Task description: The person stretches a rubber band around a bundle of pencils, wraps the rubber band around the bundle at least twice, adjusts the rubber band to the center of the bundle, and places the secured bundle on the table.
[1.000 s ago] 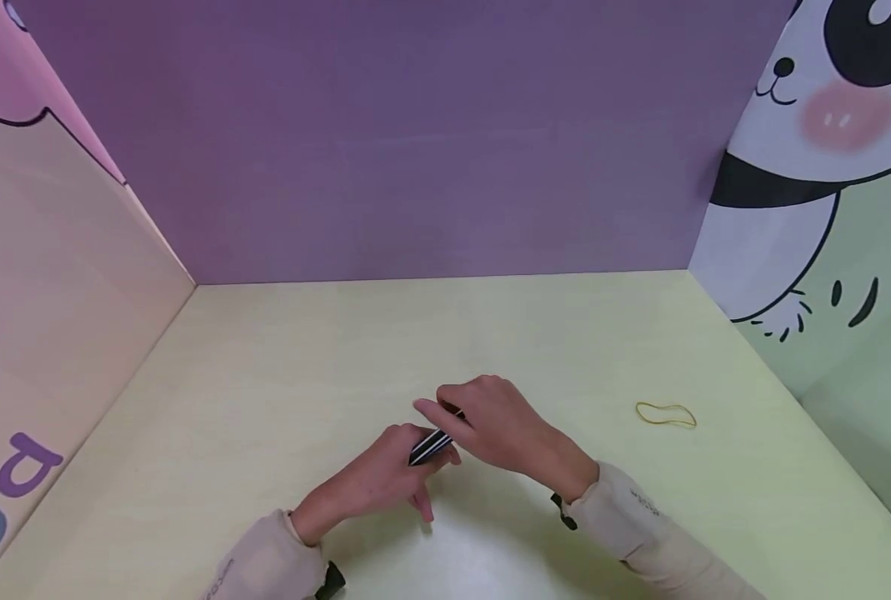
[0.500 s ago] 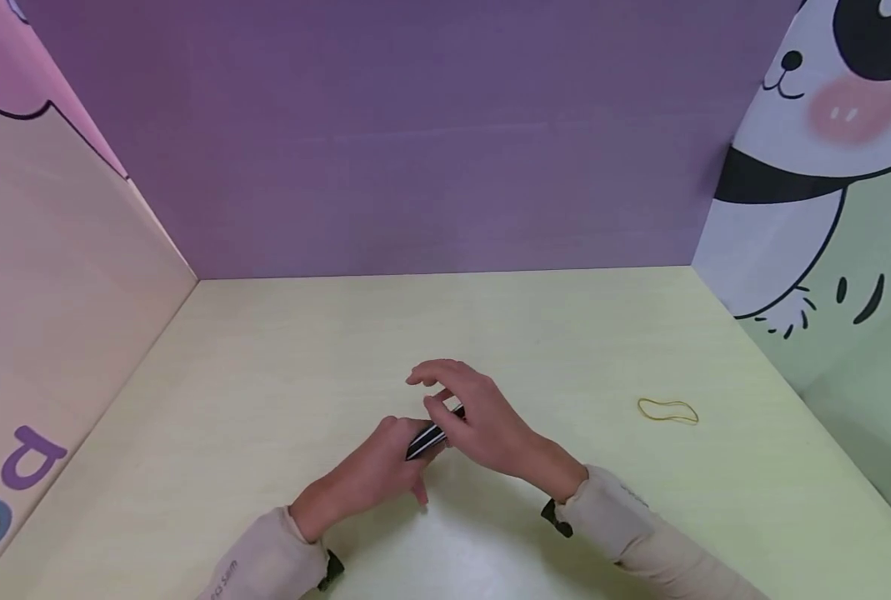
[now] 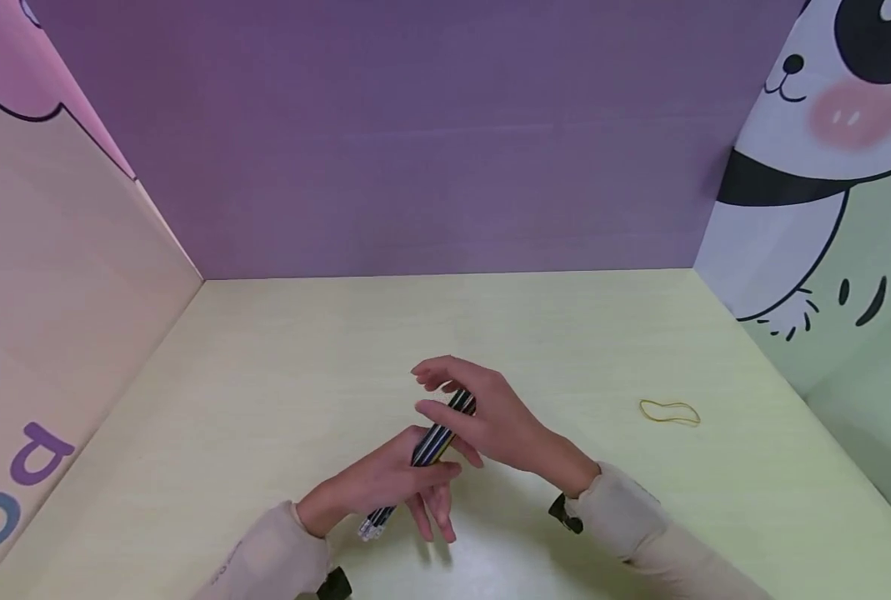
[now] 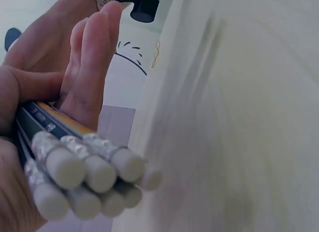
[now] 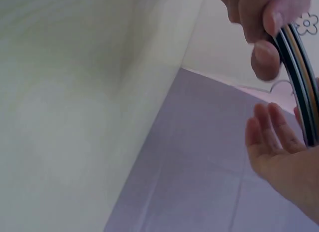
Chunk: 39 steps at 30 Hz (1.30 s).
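Note:
A bundle of several dark striped pencils slants between my two hands in the head view. My left hand grips it near the middle, some fingers stretched out below. White eraser ends with silvery ferrules jut toward the camera in the left wrist view. My right hand is at the bundle's upper end, its thumb lying across the pencils and its fingers held loosely extended. From the right wrist view, the pencils run down to the right hand, whose fingers are spread upward. The far tips are hidden.
On the pale tabletop a thin yellow rubber band lies off to the right. A purple back panel and printed side walls enclose the table on three sides.
The pencil bundle has come further into sight between the hands, its eraser ends now showing below the left hand. The left hand's fingers have shifted and spread; the right hand's fingers have lifted off the bundle.

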Motion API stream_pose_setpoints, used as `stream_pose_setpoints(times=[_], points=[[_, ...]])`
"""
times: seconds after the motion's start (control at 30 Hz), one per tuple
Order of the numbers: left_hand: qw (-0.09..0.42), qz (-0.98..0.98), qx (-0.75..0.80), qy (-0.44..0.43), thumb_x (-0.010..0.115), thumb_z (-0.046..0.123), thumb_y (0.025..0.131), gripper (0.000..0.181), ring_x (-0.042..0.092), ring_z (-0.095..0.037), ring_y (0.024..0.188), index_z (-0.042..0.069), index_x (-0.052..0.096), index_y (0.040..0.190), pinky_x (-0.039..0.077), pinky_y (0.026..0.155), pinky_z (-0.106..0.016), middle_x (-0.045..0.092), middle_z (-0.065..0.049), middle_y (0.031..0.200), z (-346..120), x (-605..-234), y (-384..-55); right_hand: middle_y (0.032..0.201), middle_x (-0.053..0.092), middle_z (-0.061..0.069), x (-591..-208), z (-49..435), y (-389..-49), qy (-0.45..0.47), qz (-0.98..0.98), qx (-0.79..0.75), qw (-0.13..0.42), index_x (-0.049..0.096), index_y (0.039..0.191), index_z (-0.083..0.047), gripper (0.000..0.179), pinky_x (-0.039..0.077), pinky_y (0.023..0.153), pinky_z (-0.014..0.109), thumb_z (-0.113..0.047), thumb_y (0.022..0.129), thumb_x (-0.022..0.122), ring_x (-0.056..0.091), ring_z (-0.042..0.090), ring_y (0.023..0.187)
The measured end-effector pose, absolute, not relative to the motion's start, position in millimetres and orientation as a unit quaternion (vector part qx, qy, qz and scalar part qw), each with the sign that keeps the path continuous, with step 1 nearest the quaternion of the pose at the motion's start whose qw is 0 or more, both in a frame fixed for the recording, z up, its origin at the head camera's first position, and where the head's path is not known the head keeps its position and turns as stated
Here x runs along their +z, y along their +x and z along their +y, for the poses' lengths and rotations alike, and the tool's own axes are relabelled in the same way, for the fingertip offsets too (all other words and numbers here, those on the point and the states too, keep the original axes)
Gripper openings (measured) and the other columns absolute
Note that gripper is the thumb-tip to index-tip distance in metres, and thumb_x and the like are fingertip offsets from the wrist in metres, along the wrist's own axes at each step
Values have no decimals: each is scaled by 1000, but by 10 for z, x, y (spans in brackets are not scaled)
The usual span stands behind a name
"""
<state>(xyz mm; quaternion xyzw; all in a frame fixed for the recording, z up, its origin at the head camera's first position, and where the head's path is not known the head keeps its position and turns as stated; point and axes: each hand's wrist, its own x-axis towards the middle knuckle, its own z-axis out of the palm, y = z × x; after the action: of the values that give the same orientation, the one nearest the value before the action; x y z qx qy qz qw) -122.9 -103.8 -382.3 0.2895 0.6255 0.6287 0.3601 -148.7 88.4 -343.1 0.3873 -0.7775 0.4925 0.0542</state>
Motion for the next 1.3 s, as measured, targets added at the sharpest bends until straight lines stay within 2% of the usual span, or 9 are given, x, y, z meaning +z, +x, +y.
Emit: stream_pose_setpoints(times=[0.23, 0.4, 0.47, 0.6, 0.7, 0.83, 1.0, 1.17, 1.3], points=[[350, 597, 684, 230, 49, 13, 105, 30, 70, -50, 76, -2, 47, 131, 58, 60, -56, 69, -20, 74, -1117, -3852, -1232, 131, 60, 0, -3328, 1456, -1598, 286, -849, 439, 68, 52, 137, -13, 41, 47, 102, 42, -29, 100, 61, 55, 16, 121], [352, 576, 710, 200, 49, 14, 105, 34, 72, -46, 85, 0, 45, 136, 60, 62, -52, 70, -22, 95, -1195, -3861, -1222, 141, 51, 18, -3392, 2199, -1710, 203, -908, 361, 70, 37, 149, -5, 59, 38, 105, 58, -29, 100, 61, 45, 36, 131], [355, 564, 721, 186, 50, 14, 105, 36, 71, -45, 91, 1, 44, 138, 60, 62, -50, 70, -23, 104, -1207, -3873, -1226, 140, 49, 27, -3445, 2531, -1735, 157, -934, 314, 67, 32, 150, -2, 63, 35, 101, 66, -25, 100, 61, 41, 48, 130], [355, 551, 737, 164, 50, 13, 105, 37, 69, -43, 101, 3, 44, 140, 61, 63, -46, 69, -22, 111, -1216, -3904, -1241, 133, 48, 38, -3567, 3078, -1753, 95, -969, 229, 7, 36, 143, 8, 58, 37, 92, 70, -16, 97, 62, 42, 58, 121], [350, 552, 742, 151, 48, 13, 105, 36, 70, -42, 101, 4, 46, 140, 61, 63, -45, 70, -22, 109, -1220, -3922, -1255, 125, 51, 40, -3637, 3324, -1752, 99, -974, 199, -51, 45, 131, 15, 51, 42, 91, 66, -10, 92, 66, 48, 56, 115], [342, 563, 740, 136, 48, 15, 106, 35, 72, -39, 95, 6, 48, 139, 61, 63, -43, 71, -20, 104, -1223, -3941, -1282, 112, 54, 36, -3670, 3445, -1754, 91, -974, 190, -82, 48, 121, 16, 48, 44, 87, 61, -7, 85, 71, 50, 53, 105], [325, 570, 747, 109, 49, 17, 105, 32, 74, -30, 80, 7, 49, 136, 60, 62, -37, 72, -16, 99, -1239, -3970, -1317, 92, 57, 20, -3645, 3431, -1756, 66, -976, 174, -111, 55, 98, 9, 23, 47, 75, 46, -6, 87, 67, 52, 35, 85], [301, 558, 768, 91, 48, 14, 105, 26, 74, -25, 73, 8, 50, 130, 60, 62, -33, 72, -13, 95, -1263, -4000, -1347, 80, 57, 9, -3669, 3404, -1748, 90, -976, 171, -100, 58, 84, 3, 4, 44, 66, 35, 2, 88, 60, 50, 23, 74], [297, 551, 775, 87, 49, 14, 105, 25, 74, -25, 72, 9, 50, 129, 60, 62, -32, 72, -12, 94, -1279, -4010, -1344, 77, 58, 6, -3675, 3324, -1730, 104, -971, 209, -46, 56, 90, 3, 5, 41, 62, 33, 0, 94, 54, 49, 19, 69]])
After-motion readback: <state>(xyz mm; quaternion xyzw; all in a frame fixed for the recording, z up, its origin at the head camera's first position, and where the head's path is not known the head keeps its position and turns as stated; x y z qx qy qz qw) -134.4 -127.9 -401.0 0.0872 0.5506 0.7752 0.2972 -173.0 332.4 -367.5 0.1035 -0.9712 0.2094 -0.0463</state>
